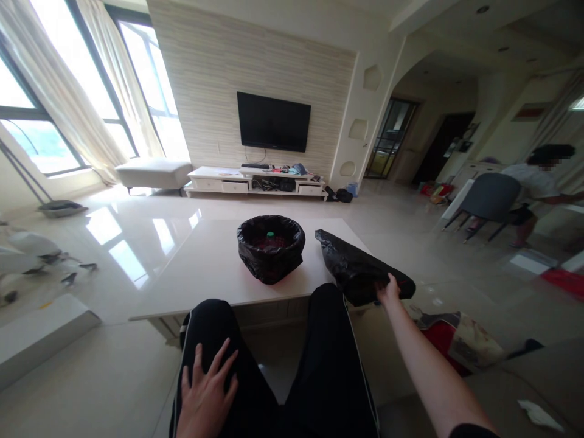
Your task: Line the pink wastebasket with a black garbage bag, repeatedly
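My left hand [207,389] rests on my left thigh, fingers spread, with nothing in it. With my right hand [389,291] I grip the near right end of a black plastic bag [360,267]; some fingers are hidden against it. This bag lies bunched and elongated across the right side of the white table [191,267], partly past its edge. Left of it stands a round bin lined with another black bag [269,261], the bag folded over the rim. Inside, a reddish lattice pattern and a small green object [271,234] show faintly.
Beyond the table are a low TV cabinet [214,182] with clutter and a grey bench [155,173]. At the right, a person [542,176] sits by a dark chair [488,198]. A red and patterned bag [469,340] lies on the floor near my right arm.
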Demonstrator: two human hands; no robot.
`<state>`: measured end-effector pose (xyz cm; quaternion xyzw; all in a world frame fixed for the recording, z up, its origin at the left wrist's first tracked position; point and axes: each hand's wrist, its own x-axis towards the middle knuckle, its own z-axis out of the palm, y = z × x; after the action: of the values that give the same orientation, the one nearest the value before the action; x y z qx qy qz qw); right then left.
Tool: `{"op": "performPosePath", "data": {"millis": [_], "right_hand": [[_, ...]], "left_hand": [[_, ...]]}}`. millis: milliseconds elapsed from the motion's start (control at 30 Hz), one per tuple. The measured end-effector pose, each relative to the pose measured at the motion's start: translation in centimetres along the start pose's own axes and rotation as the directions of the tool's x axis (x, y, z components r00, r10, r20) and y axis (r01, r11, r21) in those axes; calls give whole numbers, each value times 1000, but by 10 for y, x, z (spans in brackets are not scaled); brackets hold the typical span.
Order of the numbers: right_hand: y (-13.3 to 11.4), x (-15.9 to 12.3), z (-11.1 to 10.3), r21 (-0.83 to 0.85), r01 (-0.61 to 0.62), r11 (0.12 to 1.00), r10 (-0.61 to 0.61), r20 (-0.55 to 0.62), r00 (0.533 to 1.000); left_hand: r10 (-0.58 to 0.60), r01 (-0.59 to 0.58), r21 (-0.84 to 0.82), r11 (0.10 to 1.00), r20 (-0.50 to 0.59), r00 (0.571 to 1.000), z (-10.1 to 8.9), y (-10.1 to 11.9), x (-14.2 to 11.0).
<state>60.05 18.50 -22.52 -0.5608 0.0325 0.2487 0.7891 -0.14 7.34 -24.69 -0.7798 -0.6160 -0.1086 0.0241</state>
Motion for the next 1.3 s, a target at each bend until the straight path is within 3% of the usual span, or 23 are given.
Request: {"op": "performPosePath", "data": {"millis": [167, 300, 467, 600, 733, 833, 933, 1000, 1067, 1167, 1300], "right_hand": [[27, -17, -13, -175, -57, 983, 61, 16, 998], [54, -37, -12, -311, 60, 949, -40, 68, 997], [78, -61, 0, -505, 248, 827, -113, 283, 952], [80, -64, 18, -619, 359, 699, -122, 391, 912], [56, -55, 55, -652, 486, 582, -221, 448, 866], [19, -54, 93, -617, 607, 500, -310, 527, 791], [-16, -65, 127, -497, 763, 414, -410, 646, 644], [-26, -74, 139, -422, 829, 368, -442, 705, 555], [-22, -81, 140, -382, 860, 339, -438, 745, 503], [6, -81, 124, -416, 849, 327, -381, 764, 521], [50, -67, 92, -557, 759, 336, -217, 739, 638]], "left_hand": [[-7, 7, 1, 1000, 27, 1000, -5, 3, 2], [-15, 15, 12, 1000, 56, 998, -8, 6, 4], [-22, 21, 12, 1000, 58, 998, -8, 8, 5], [-23, 23, -1, 1000, 54, 998, -7, 6, 4], [-21, 22, -5, 1000, 50, 999, -6, 5, 3], [-32, 33, -11, 999, 63, 998, -8, 5, 3], [-42, 44, -20, 999, 70, 997, -10, 7, 4], [-43, 45, -28, 999, 64, 997, -11, 8, 5], [-44, 46, -36, 998, 57, 997, -10, 8, 6], [-44, 46, -45, 998, 45, 998, -7, 7, 6], [-36, 38, -47, 998, 46, 998, -5, 5, 5]]}}
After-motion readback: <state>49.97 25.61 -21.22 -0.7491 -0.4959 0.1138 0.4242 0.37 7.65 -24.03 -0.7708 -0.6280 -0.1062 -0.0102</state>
